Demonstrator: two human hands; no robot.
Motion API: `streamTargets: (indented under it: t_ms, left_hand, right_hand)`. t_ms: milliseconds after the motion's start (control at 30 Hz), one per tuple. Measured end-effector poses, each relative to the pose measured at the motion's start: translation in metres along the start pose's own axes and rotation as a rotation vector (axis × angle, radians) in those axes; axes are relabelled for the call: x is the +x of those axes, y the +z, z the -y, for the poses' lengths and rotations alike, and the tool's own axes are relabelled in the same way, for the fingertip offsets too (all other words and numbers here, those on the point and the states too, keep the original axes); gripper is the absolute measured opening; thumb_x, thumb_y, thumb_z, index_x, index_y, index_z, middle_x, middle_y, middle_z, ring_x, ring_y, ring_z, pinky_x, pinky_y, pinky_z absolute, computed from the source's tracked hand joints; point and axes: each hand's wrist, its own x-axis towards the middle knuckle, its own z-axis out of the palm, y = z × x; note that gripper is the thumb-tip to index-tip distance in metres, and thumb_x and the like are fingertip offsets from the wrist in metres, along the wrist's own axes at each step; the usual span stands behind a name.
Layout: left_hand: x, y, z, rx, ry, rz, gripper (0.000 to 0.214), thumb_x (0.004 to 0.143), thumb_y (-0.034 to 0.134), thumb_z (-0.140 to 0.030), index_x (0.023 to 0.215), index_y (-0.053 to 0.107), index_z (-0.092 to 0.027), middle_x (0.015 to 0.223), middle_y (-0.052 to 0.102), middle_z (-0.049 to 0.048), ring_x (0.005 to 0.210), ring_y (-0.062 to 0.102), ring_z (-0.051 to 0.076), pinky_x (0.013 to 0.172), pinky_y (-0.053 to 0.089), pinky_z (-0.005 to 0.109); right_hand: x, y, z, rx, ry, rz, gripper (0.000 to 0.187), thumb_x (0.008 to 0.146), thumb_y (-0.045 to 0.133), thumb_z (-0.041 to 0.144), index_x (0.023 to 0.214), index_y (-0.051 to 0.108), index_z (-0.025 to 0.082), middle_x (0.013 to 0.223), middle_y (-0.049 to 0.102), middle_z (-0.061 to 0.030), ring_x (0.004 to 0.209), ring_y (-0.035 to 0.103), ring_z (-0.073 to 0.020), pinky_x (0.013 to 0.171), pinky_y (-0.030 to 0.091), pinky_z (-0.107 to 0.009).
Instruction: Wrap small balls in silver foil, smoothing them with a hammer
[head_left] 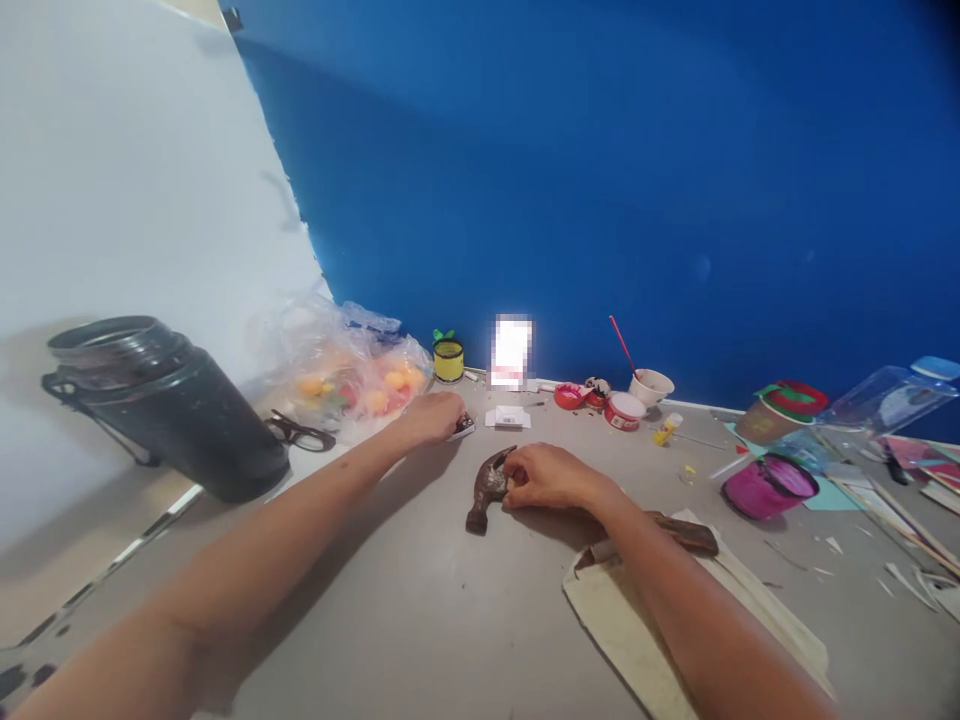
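Observation:
A claw hammer lies on the grey table, its rusty metal head in the middle and its wooden handle running right beneath my right forearm. My right hand has its fingers closed at the head, beside the claw. Farther forward and left, my left hand is closed around a small dark, shiny object that I cannot make out. Just right of that hand stands a small white box-like piece. The hammer's handle end rests over a folded cream cloth.
A large dark flask, black glasses and a plastic bag stand left. At the back are a yellow tin, red paint pots and a paper cup. A magenta pot and clear bottle occupy the right.

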Motion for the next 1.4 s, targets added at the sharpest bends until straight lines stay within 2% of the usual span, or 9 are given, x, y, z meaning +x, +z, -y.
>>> streamTargets:
  t_ms: [267,400,533,700,800,933,1067,1267,1400]
  left_hand:
    - [-0.037,0.006,-0.005,0.029,0.031,0.054,0.013,0.069,0.057,-0.017,0.059,0.065,-0.019,0.067,0.064,0.0081,0.06,0.053,0.02,0.059,0.029,0.031]
    - [-0.047,0.01,-0.004,0.023,0.024,0.013,0.017,0.075,0.054,-0.017,0.073,0.071,-0.02,0.085,0.07,0.0097,0.072,0.059,0.022,0.062,0.031,0.031]
    - [-0.053,0.009,0.001,-0.059,0.008,-0.021,0.019,0.078,0.053,-0.018,0.077,0.072,-0.02,0.093,0.071,0.0086,0.081,0.061,0.022,0.066,0.034,0.03]
    - [-0.058,0.003,0.01,-0.337,-0.034,-0.058,0.014,0.074,0.057,-0.02,0.072,0.07,-0.019,0.078,0.071,0.0025,0.073,0.061,0.018,0.065,0.036,0.028]
    - [-0.058,0.003,0.013,-0.388,-0.04,-0.057,0.013,0.073,0.056,-0.02,0.069,0.069,-0.019,0.075,0.071,0.0016,0.073,0.062,0.019,0.065,0.037,0.028]
    - [-0.056,0.005,0.014,-0.39,-0.038,-0.087,0.015,0.071,0.056,-0.02,0.077,0.07,-0.019,0.084,0.074,0.002,0.077,0.063,0.02,0.066,0.039,0.028]
    - [-0.057,-0.001,0.013,-0.483,-0.042,-0.089,0.014,0.07,0.058,-0.02,0.073,0.071,-0.019,0.079,0.073,0.0018,0.076,0.063,0.019,0.068,0.041,0.028]
    - [-0.072,-0.01,-0.015,-1.002,-0.152,-0.066,0.013,0.068,0.07,-0.027,0.077,0.074,-0.018,0.062,0.063,-0.0021,0.057,0.051,0.011,0.058,0.037,0.025]
    - [-0.081,-0.002,-0.042,-1.256,-0.193,-0.104,0.012,0.067,0.075,-0.025,0.073,0.068,-0.018,0.054,0.054,-0.0053,0.053,0.046,0.009,0.054,0.032,0.023]
  right_hand:
    - [-0.004,0.0,0.005,0.057,-0.055,0.116,0.023,0.068,0.077,0.04,0.071,0.064,0.022,0.07,0.066,0.0018,0.063,0.057,-0.0155,0.054,0.028,-0.026]
    - [-0.007,0.007,0.014,0.079,-0.129,0.133,0.026,0.063,0.082,0.042,0.071,0.068,0.022,0.068,0.065,0.0024,0.059,0.053,-0.0139,0.052,0.027,-0.026]
    - [-0.007,0.01,0.017,0.114,-0.151,0.153,0.021,0.073,0.075,0.042,0.071,0.07,0.022,0.063,0.063,0.0018,0.055,0.051,-0.0133,0.052,0.027,-0.026]
    - [-0.002,0.009,0.013,0.212,-0.145,-0.058,0.014,0.081,0.066,0.029,0.084,0.077,0.02,0.084,0.076,-0.0029,0.073,0.063,-0.0167,0.063,0.039,-0.026]
    - [0.0,0.009,0.013,0.26,-0.139,-0.067,0.014,0.082,0.064,0.026,0.086,0.077,0.02,0.088,0.077,-0.003,0.076,0.065,-0.017,0.065,0.041,-0.026]
    - [0.001,0.01,0.014,0.233,-0.13,-0.041,0.014,0.082,0.065,0.022,0.086,0.078,0.019,0.088,0.078,-0.0039,0.077,0.066,-0.0177,0.066,0.042,-0.026]
    - [0.002,0.012,0.012,0.28,-0.151,-0.111,0.013,0.084,0.064,0.022,0.083,0.078,0.02,0.086,0.077,-0.0028,0.075,0.065,-0.0168,0.066,0.042,-0.027]
    - [0.004,0.014,0.021,0.586,-0.221,-0.439,0.007,0.082,0.069,0.025,0.081,0.073,0.019,0.083,0.074,-0.0009,0.076,0.063,-0.0152,0.068,0.045,-0.026]
    - [0.004,0.015,0.029,0.772,-0.2,-0.495,0.017,0.077,0.076,0.033,0.077,0.068,0.018,0.076,0.069,0.0001,0.067,0.058,-0.013,0.062,0.044,-0.025]
